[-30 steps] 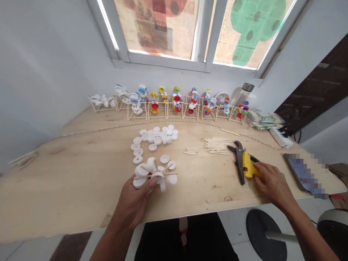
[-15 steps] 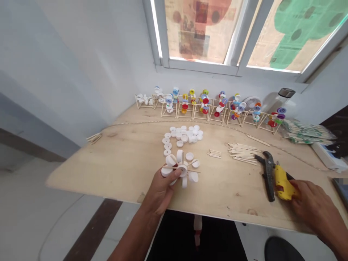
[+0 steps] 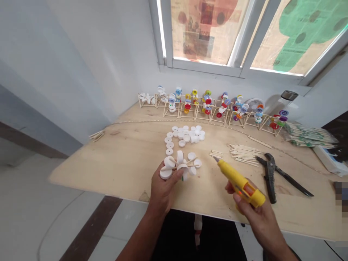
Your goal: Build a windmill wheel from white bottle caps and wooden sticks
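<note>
Between the thumb and fingers of my left hand [image 3: 163, 190] is a wheel of white bottle caps on wooden sticks [image 3: 181, 166], held a little above the table's front part. My right hand [image 3: 254, 214] is wrapped round a yellow hot glue gun [image 3: 239, 183], its nozzle pointing up and left toward the wheel but apart from it. Just beyond the wheel lie loose white bottle caps [image 3: 187, 136], some with a hole in the middle. Short cut sticks [image 3: 216, 153] lie close to the nozzle, and longer wooden sticks [image 3: 244, 154] to their right.
A black-handled cutter [image 3: 270, 177] lies right of the glue gun. Along the wall stand several stick frames with coloured cap wheels [image 3: 207, 105], a small white fan [image 3: 255, 104] and a bottle [image 3: 285, 103]. Packed sticks [image 3: 310, 134] and a power strip [image 3: 330, 161] are at the right.
My right hand has lifted the glue gun from beside the cutter and brought it left, nozzle now toward the wheel. The cap wheel has tilted slightly in my left hand.
</note>
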`<act>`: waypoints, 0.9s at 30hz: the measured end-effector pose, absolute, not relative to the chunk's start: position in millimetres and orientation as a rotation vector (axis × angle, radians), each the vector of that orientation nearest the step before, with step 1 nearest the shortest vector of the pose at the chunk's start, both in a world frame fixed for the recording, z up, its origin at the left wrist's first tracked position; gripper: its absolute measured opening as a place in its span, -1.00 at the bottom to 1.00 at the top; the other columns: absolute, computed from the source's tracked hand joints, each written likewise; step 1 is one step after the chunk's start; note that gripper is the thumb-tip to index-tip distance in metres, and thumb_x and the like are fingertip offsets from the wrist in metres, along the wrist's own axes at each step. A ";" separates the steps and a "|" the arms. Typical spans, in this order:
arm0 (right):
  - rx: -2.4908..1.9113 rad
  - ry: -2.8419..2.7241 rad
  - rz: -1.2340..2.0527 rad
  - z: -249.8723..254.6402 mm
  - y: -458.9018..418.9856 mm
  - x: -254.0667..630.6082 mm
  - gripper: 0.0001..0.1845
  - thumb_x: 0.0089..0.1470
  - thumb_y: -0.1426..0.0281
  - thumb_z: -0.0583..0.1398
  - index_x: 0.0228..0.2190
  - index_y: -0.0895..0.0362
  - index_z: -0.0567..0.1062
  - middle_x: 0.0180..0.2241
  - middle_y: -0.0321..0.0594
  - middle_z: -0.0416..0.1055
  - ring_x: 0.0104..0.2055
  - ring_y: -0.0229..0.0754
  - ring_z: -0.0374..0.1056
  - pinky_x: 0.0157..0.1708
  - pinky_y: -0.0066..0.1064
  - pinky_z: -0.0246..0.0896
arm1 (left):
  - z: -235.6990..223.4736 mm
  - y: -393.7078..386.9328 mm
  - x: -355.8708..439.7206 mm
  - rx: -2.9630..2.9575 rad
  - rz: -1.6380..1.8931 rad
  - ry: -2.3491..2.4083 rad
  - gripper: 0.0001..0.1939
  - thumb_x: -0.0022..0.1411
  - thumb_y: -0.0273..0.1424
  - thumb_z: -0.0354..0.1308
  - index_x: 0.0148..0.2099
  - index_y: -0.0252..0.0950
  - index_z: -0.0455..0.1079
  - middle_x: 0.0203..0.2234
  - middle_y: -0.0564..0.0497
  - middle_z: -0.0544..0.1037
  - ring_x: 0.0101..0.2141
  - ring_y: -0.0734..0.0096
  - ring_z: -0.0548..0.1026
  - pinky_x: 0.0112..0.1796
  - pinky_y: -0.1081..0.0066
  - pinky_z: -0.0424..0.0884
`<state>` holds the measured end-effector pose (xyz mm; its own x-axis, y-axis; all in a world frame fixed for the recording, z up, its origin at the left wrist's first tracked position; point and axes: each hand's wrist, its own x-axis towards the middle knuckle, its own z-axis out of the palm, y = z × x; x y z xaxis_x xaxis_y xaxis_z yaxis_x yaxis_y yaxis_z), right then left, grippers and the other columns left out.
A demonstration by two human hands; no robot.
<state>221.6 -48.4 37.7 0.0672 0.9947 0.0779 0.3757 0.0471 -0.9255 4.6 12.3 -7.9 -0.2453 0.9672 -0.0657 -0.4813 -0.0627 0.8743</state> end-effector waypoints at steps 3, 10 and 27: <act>-1.394 -1.458 1.042 32.4 -52.2 201.5 -0.70 0.10 0.17 0.14 -0.18 0.06 0.46 -0.30 -0.18 0.47 -0.18 -0.08 0.41 -0.30 -0.40 0.36 | -9.4 11.9 2.1 0.699 1.623 1.038 -0.67 -0.17 -0.40 0.41 -0.30 -0.29 0.44 -0.49 0.11 0.52 -0.43 0.47 0.44 -0.34 0.49 0.36; -1.378 -1.477 1.089 22.1 -49.4 183.3 -0.77 0.14 0.21 0.11 -0.22 0.02 0.45 -0.35 -0.22 0.45 -0.18 -0.10 0.38 -0.28 -0.40 0.35 | -10.2 12.3 2.3 0.657 1.658 1.087 -0.63 -0.24 -0.40 0.43 -0.30 -0.26 0.43 -0.53 0.15 0.49 -0.49 0.50 0.41 -0.42 0.52 0.34; -1.485 -1.609 1.056 25.3 -45.7 170.4 -0.80 0.17 0.25 0.05 -0.44 0.07 0.20 -0.44 -0.29 0.26 -0.36 -0.20 0.28 -0.33 -0.43 0.23 | -13.5 6.6 1.7 0.791 1.703 1.276 -0.62 -0.23 -0.39 0.43 -0.28 -0.22 0.44 -0.43 0.09 0.52 -0.41 0.41 0.43 -0.32 0.49 0.35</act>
